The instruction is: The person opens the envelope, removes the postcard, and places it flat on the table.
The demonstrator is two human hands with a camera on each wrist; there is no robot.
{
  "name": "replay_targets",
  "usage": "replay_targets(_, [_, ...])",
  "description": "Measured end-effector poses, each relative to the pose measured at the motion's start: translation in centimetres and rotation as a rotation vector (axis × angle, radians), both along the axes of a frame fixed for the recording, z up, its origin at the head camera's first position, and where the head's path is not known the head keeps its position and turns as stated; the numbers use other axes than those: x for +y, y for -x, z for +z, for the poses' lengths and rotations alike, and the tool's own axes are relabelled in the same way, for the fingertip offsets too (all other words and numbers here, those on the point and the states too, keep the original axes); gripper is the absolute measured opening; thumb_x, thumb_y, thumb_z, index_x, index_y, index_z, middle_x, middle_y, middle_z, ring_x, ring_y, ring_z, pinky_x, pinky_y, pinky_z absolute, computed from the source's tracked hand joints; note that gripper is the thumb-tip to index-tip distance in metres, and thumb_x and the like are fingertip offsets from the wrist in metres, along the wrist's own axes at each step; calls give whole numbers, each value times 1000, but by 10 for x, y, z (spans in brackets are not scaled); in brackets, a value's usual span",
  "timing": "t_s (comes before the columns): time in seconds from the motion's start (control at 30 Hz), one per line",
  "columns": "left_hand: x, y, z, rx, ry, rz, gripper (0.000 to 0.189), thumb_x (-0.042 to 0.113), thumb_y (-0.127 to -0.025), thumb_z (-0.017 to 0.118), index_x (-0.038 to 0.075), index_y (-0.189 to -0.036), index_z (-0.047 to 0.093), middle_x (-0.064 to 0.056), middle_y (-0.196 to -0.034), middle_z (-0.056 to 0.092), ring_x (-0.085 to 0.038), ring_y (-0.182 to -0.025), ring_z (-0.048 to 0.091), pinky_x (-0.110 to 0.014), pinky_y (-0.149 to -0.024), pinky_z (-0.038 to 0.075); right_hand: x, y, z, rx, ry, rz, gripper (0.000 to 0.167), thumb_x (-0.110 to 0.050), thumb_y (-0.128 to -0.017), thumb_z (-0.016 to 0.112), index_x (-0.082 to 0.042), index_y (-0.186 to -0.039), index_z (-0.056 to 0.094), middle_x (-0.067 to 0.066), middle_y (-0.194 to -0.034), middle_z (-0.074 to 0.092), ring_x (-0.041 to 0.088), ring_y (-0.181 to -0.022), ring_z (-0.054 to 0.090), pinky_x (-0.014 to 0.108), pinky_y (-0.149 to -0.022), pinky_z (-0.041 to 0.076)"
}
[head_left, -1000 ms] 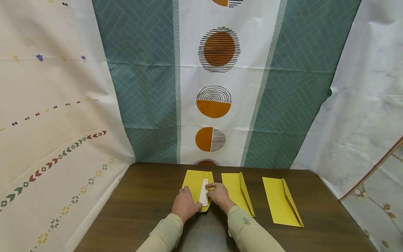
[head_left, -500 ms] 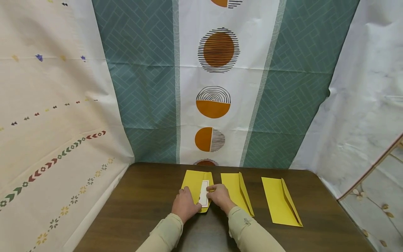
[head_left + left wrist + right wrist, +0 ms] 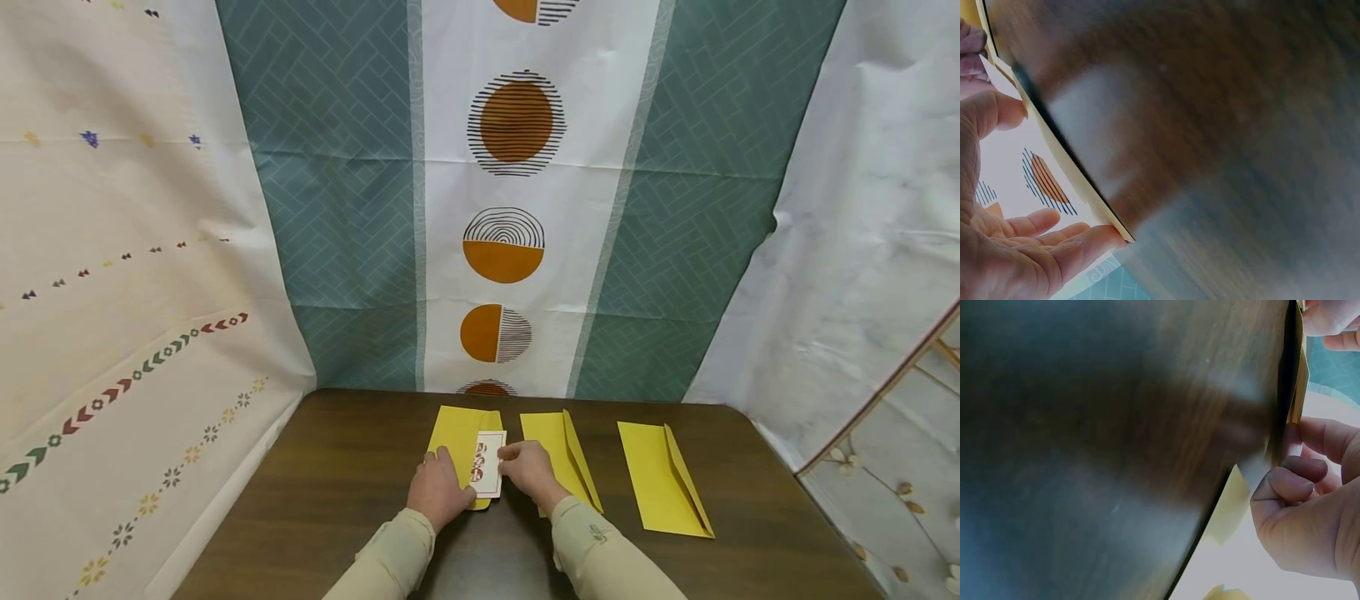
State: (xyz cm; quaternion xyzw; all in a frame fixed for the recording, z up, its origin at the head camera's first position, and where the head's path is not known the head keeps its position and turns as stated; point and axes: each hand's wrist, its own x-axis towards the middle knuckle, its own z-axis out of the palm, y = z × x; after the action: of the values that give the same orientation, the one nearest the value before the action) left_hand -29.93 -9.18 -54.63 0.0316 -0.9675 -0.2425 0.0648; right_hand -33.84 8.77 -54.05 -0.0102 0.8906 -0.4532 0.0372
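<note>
A white card (image 3: 489, 471) with a thin red border and red print lies over the right part of a yellow envelope (image 3: 456, 429). Its left side is hidden by the envelope or my left hand. My right hand (image 3: 527, 468) pinches the card's right edge between thumb and fingers, and the same hand (image 3: 1313, 500) shows curled low over the table in the right wrist view. My left hand (image 3: 438, 487) rests on the envelope's left part, thumb at the card's near corner. In the left wrist view, that hand (image 3: 1016, 244) has its fingers spread along the envelope's edge.
Two more yellow envelopes lie to the right on the brown wooden table (image 3: 337, 467): a middle one (image 3: 551, 433), partly behind my right hand, and a far right one (image 3: 656, 479). A patterned cloth (image 3: 345, 250) hangs behind the table.
The card has come further out to the right, showing a wider face with red print. My right hand has shifted slightly right with it; the left hand stays on the envelope.
</note>
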Motion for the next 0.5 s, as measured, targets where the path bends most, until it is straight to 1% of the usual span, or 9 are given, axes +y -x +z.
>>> replay_targets(0.07, [0, 1, -1, 14, 4, -5, 74, 32, -71, 92, -7, -122, 55, -23, -103, 61, -35, -86, 63, -53, -83, 61, 2, 0, 0, -1, -7, -5, 25, -6, -93, 78, -4, -117, 81, 14, -120, 79, 34, -118, 70, 49, -97, 60])
replay_targets(0.27, [0, 3, -5, 46, 33, -14, 70, 31, -72, 91, -8, -119, 56, -24, -101, 61, -35, -84, 64, -53, -80, 61, 9, -2, 1, 20, -20, -12, 24, -6, -92, 79, -3, -115, 82, 13, -118, 80, 32, -115, 72, 48, -96, 60])
replay_targets(0.5, [4, 1, -6, 75, 63, 0, 68, 30, -72, 90, -8, -116, 56, -24, -97, 60, -35, -81, 62, -52, -76, 61, 11, -6, 3, 12, -6, -37, 24, -5, -92, 79, -2, -116, 82, 15, -119, 79, 32, -115, 71, 48, -95, 61])
